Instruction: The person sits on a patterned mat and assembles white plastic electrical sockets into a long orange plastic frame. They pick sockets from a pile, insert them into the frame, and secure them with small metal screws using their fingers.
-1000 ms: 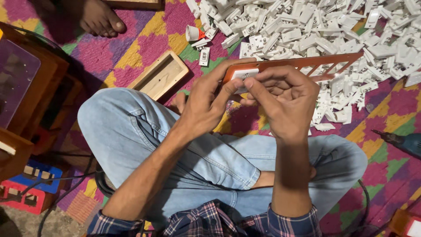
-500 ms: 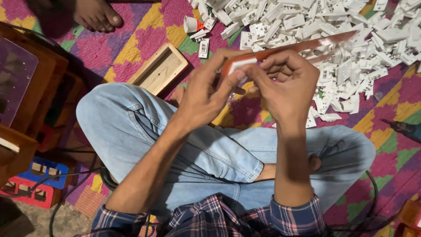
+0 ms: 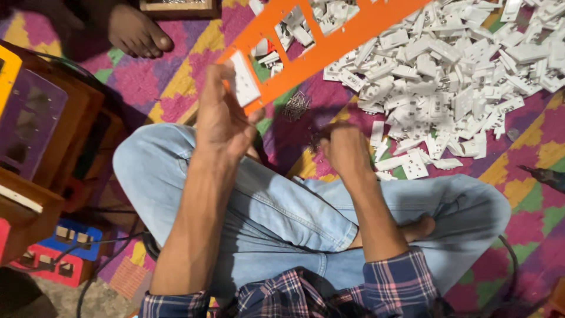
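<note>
Patterned mat (image 3: 529, 159). Orange frame (image 3: 329, 44), long axis 8→2 o'clock, white module (image 3: 243, 79) in lowest slot. Left hand (image 3: 223, 121) pinches frame; right hand (image 3: 347, 150) curled, grip unclear.

The floor is covered by a woven mat (image 3: 547, 153) patterned in pink, purple, yellow and green blocks. At the left stands a wooden box (image 3: 35, 200) with brown sides and a purple panel set into its top. Near its foot, on bare grey floor, lie a blue block (image 3: 76, 238) and a red block (image 3: 50, 265), with a dark cable (image 3: 106, 268) running past them. The light is dim and warm, with deep shadow at the far left.
</note>
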